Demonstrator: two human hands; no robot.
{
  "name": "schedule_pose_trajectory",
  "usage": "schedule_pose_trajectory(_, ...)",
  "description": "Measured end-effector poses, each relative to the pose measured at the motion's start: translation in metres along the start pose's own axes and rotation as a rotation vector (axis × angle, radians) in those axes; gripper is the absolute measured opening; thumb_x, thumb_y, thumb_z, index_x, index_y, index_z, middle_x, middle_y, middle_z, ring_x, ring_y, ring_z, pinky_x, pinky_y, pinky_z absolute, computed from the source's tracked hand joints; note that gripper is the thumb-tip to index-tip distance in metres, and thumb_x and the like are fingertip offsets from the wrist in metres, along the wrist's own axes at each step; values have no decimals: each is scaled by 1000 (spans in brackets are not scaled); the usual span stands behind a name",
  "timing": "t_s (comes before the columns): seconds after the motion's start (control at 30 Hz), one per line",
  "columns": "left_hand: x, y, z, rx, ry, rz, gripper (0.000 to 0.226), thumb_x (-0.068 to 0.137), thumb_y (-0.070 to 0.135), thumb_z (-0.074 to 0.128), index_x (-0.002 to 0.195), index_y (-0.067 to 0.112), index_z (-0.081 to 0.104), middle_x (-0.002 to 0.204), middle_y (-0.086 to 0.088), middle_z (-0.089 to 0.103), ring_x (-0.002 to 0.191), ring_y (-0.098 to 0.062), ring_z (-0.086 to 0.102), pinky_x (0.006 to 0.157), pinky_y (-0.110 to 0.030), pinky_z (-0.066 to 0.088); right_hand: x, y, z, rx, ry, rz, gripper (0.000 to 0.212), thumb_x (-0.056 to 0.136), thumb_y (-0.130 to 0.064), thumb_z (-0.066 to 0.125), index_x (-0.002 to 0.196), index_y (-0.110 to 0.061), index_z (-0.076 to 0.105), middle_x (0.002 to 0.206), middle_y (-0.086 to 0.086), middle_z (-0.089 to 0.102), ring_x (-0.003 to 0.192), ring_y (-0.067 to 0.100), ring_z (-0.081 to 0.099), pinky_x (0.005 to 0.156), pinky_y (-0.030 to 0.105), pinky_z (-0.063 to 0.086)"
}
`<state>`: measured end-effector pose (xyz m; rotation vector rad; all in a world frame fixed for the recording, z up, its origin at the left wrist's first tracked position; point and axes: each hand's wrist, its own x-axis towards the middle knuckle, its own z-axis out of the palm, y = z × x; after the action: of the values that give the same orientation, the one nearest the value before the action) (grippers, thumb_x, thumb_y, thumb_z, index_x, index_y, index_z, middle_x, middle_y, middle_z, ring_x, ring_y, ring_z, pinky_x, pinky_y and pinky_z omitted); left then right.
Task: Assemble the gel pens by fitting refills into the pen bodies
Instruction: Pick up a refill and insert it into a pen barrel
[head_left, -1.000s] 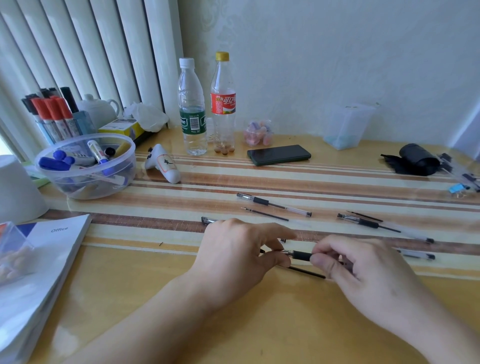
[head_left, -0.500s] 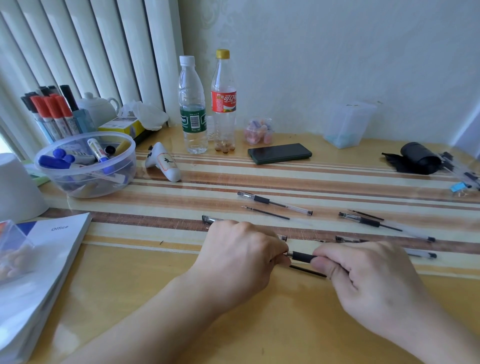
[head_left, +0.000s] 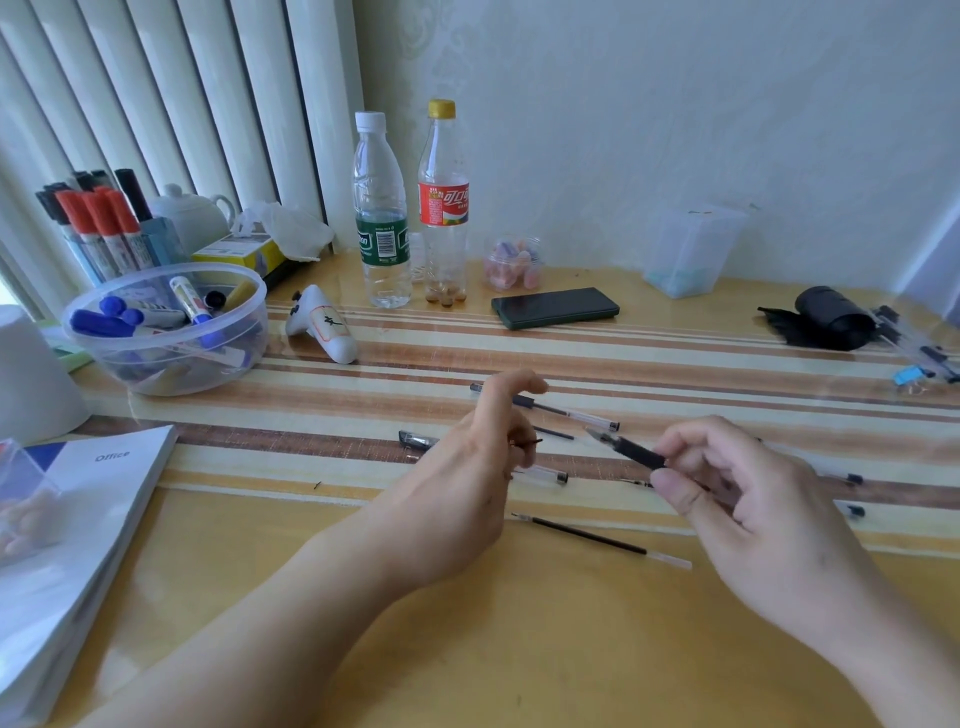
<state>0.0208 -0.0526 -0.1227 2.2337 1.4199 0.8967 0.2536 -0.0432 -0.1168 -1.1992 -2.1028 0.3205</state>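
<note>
One refill: the loose refill (head_left: 597, 540) lies flat on the tabletop (head_left: 519, 649) between your two hands, slightly toward the near edge, touching neither.
Refill axis: it runs left to right, metal tip toward your left hand, clear tail end lower and toward your right.
Pen body: you hold the pen body (head_left: 631, 449) off the tabletop, black grip section and tip cone pointing up and left toward the far left corner.
Right hand: your right hand (head_left: 748, 514) pinches the pen body behind the grip with thumb and fingertips; the barrel beyond that is hidden in your palm.
Left hand: your left hand (head_left: 467, 483) is loosely curled, fingers apart; something small and dark shows at the fingertips, too small to name, so whether it grips anything cannot be told.
Nearer hand: the refill's tip lies just beside your left wrist, the tail under your right hand; the left looks freer to take it.
Other parts: more pens and refills (head_left: 550, 410) lie toward the far edge, well apart from this pair.
</note>
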Motion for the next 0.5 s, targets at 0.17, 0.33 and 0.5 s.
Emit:
schedule_pose_trajectory(0.17, 2, -2, 4, 8, 40, -25, 57, 91, 2, 58, 134, 31, 34, 103, 11, 72, 84, 9, 59, 75, 1, 38, 1, -2, 1, -43, 9, 22, 21, 77, -54, 51, 91, -43, 59, 102, -30, 60, 76, 4, 63, 60, 21, 49)
schedule_pose_trajectory(0.33, 1, 3, 5, -15, 50, -34, 66, 88, 12, 66, 135, 41, 30, 101, 10, 73, 83, 0, 55, 74, -1, 37, 1, -1, 5, -56, -2, 13, 27, 75, -58, 49, 90, -40, 63, 100, -31, 61, 82, 3, 61, 60, 20, 48)
schedule_pose_trajectory(0.5, -1, 9, 6, -36, 21, -16, 74, 92, 13, 62, 139, 48, 17, 106, 7, 72, 94, -5, 60, 80, -8, 42, 0, 0, 8, -79, -9, -28, 24, 76, -55, 53, 87, -39, 66, 79, -26, 66, 74, 5, 63, 56, 24, 50)
